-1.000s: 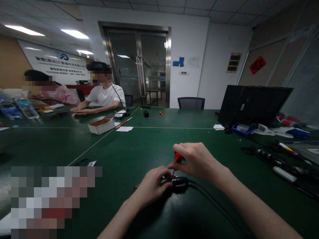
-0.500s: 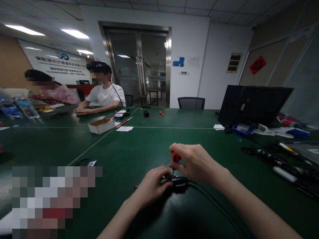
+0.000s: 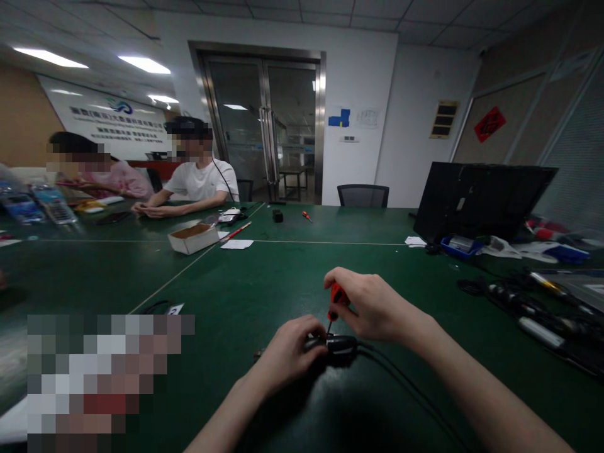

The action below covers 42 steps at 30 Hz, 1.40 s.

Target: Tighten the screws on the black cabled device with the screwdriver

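Both hands are engaged at one black device (image 3: 342,347), which lies on the green table (image 3: 226,286) directly in front of the wearer. Left hand (image 3: 293,346): fingers curled over the device's left part, thumb along its near side, pinching it. Right hand (image 3: 375,305): thumb and fingers closed round the red handle of a driver (image 3: 336,302), shaft pointing down, slightly off upright. The tip meets the device's upper side or stands just above it, close to the left fingertips; contact cannot be confirmed. Black cables (image 3: 401,372) run from the device's right end towards the lower right.

A small piece (image 3: 257,354) shows on the far side of the left wrist; whether it belongs to the device cannot be told.

Assessment: the step in hand appears to be driver work on the device's upper side. Any turn would call for the tip seated squarely, light downward pressure and a firm left pinch, the round-looking body being liable to roll. Left fingertips are near enough to be caught by a slip.

Also noted: a second driver (image 3: 307,216) beside a black block (image 3: 277,216) at the far side, an open box (image 3: 193,240) at left, a monitor (image 3: 481,201) at right.
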Available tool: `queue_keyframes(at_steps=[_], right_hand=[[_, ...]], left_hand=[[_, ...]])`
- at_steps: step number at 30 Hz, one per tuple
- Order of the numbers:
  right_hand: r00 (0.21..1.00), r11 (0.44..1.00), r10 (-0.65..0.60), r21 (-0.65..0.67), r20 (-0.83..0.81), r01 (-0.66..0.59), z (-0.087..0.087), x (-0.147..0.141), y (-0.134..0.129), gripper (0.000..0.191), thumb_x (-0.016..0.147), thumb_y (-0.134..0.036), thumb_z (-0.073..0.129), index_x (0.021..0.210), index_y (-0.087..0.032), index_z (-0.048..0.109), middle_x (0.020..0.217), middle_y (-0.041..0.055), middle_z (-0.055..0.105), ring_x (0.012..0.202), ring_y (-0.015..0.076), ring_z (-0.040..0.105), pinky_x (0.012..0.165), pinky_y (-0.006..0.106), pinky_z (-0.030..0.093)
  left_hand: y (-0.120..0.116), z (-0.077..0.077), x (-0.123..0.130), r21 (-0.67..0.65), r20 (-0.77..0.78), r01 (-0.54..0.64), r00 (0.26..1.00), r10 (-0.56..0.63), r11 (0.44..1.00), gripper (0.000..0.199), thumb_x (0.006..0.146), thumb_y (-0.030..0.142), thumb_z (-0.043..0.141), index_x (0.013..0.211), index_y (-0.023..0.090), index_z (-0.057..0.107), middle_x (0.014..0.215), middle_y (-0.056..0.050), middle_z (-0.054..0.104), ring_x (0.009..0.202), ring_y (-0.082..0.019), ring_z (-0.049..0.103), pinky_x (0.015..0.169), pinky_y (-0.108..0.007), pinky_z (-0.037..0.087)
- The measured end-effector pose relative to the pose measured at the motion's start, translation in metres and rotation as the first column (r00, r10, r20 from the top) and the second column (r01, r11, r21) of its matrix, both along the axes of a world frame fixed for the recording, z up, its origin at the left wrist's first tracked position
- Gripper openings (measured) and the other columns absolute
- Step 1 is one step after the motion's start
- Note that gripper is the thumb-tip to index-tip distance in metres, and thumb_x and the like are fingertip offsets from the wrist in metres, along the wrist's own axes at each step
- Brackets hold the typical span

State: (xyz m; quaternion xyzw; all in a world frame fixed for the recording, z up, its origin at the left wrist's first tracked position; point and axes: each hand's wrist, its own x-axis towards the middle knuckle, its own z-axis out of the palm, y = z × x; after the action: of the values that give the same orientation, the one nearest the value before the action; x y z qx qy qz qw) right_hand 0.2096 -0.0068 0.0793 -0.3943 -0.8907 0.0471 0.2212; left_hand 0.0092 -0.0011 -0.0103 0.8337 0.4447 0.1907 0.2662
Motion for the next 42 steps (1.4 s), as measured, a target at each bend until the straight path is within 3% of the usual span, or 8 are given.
queue_keyframes(at_steps=[8,12,18,23,26,30,36,42], right_hand=[[0.991,0.979,-0.059,0.199,0.116,0.035,-0.005,-0.002,0.006,0.025,0.09,-0.041,0.067,0.093,-0.02,0.054,0.078,0.0023,0.066,0.063,0.0154,0.058,0.054,0.026,0.023],[0.993,0.966,-0.051,0.259,0.107,0.022,-0.008,-0.004,0.004,0.023,0.094,-0.041,0.06,0.09,-0.019,0.054,0.079,0.0035,0.065,0.065,0.0156,0.058,0.054,0.027,0.022],[0.992,0.992,0.123,0.039,-0.044,-0.121,-0.001,-0.001,-0.004,0.027,0.083,-0.016,0.062,0.108,-0.018,0.053,0.097,0.0039,0.063,0.076,0.0143,0.057,0.064,0.026,0.038],[0.998,0.998,0.046,-0.033,-0.031,-0.047,0.003,0.002,-0.002,0.03,0.083,-0.012,0.063,0.11,-0.017,0.053,0.091,0.0029,0.065,0.073,0.0146,0.057,0.064,0.026,0.038],[1.0,1.0,-0.023,0.022,0.013,0.023,0.003,0.001,0.002,0.031,0.084,-0.017,0.068,0.112,-0.018,0.054,0.089,0.0029,0.067,0.072,0.0156,0.059,0.062,0.026,0.035],[0.996,0.99,-0.036,0.137,0.084,0.025,-0.001,0.0,0.004,0.024,0.087,-0.037,0.073,0.097,-0.02,0.059,0.087,0.0029,0.07,0.069,0.0164,0.061,0.057,0.025,0.028],[0.992,0.952,-0.086,0.301,0.092,0.054,-0.011,-0.007,0.002,0.041,0.09,-0.059,0.061,0.086,-0.018,0.061,0.073,0.0027,0.068,0.057,0.0137,0.056,0.052,0.026,0.018],[0.996,0.945,-0.079,0.321,0.033,0.064,-0.014,-0.016,-0.002,0.038,0.095,-0.054,0.056,0.083,-0.019,0.061,0.071,0.0015,0.064,0.056,0.012,0.053,0.051,0.026,0.018]], left_hand=[[-0.001,0.003,0.0,-0.011,0.003,-0.001,1.0,0.001,1.0,0.008,0.082,0.022,0.062,0.086,0.017,0.067,0.098,-0.006,0.069,0.092,-0.023,0.062,0.08,-0.031,0.046],[-0.001,0.002,0.0,-0.022,0.012,0.0,1.0,0.0,1.0,0.01,0.083,0.022,0.061,0.088,0.017,0.068,0.098,-0.006,0.069,0.092,-0.024,0.062,0.081,-0.032,0.046],[-0.002,0.002,0.0,-0.005,0.033,0.007,0.999,-0.007,1.0,0.014,0.08,0.021,0.065,0.093,0.016,0.068,0.098,-0.006,0.069,0.094,-0.023,0.061,0.083,-0.031,0.046],[-0.001,0.001,0.0,0.005,0.009,-0.001,1.0,0.001,1.0,0.008,0.08,0.022,0.065,0.087,0.017,0.067,0.096,-0.005,0.07,0.093,-0.022,0.062,0.081,-0.029,0.045],[0.001,-0.001,0.0,0.013,0.0,-0.001,1.0,0.001,1.0,0.009,0.08,0.023,0.066,0.087,0.018,0.067,0.094,-0.005,0.07,0.091,-0.022,0.062,0.081,-0.029,0.045],[0.001,-0.002,-0.001,0.005,0.004,-0.002,1.0,0.002,1.0,0.009,0.081,0.024,0.065,0.087,0.018,0.067,0.096,-0.005,0.069,0.091,-0.022,0.062,0.081,-0.03,0.045],[0.0,-0.002,-0.001,-0.009,0.003,0.005,1.0,-0.005,1.0,0.014,0.082,0.024,0.063,0.093,0.018,0.071,0.102,-0.007,0.071,0.093,-0.023,0.063,0.083,-0.032,0.046],[0.0,-0.002,0.0,-0.009,0.017,-0.022,1.0,0.023,1.0,0.018,0.08,0.023,0.063,0.096,0.017,0.07,0.1,-0.007,0.073,0.093,-0.024,0.064,0.082,-0.031,0.047]])
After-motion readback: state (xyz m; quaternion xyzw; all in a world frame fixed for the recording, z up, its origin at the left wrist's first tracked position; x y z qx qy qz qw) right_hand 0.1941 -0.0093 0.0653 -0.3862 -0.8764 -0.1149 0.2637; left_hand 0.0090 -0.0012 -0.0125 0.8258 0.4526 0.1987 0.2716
